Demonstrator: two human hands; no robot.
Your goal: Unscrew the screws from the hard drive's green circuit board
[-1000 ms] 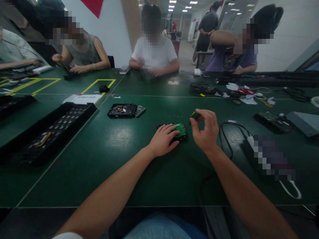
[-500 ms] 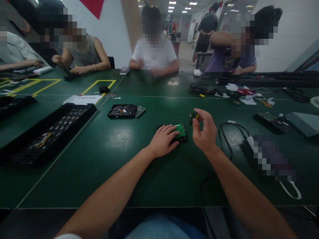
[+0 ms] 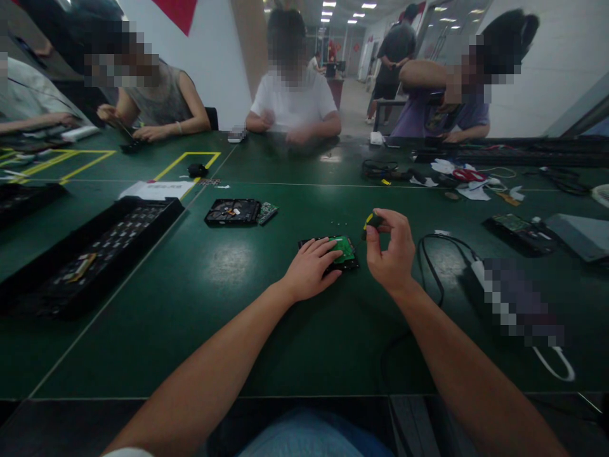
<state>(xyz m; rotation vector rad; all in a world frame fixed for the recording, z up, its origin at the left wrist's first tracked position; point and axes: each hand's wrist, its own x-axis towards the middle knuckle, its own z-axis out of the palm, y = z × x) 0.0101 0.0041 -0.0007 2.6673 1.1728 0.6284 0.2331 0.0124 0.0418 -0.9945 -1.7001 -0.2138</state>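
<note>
A hard drive [image 3: 352,263] with a green circuit board [image 3: 343,249] facing up lies on the green table. My left hand [image 3: 311,270] rests flat over its left part, fingers extended across the board, hiding much of it. Between the thumb and fingers of my right hand [image 3: 392,247] is a screwdriver with a green and yellow handle [image 3: 372,222]. Its thin shaft slants down toward the right edge of the drive; where the tip touches I cannot make out. Several tiny screws [image 3: 339,223] lie just beyond the drive.
Another hard drive [image 3: 233,212] lies left, beside a loose circuit board [image 3: 268,213]. A long black tray [image 3: 95,254] stands farther left. On the right are a black cable [image 3: 431,240], a blurred-out device [image 3: 521,298], another drive [image 3: 521,233] and a grey box [image 3: 578,236]. People sit opposite.
The screwdriver handle has turned in my right hand, so its yellow part now faces left. My left hand has stayed on the hard drive.
</note>
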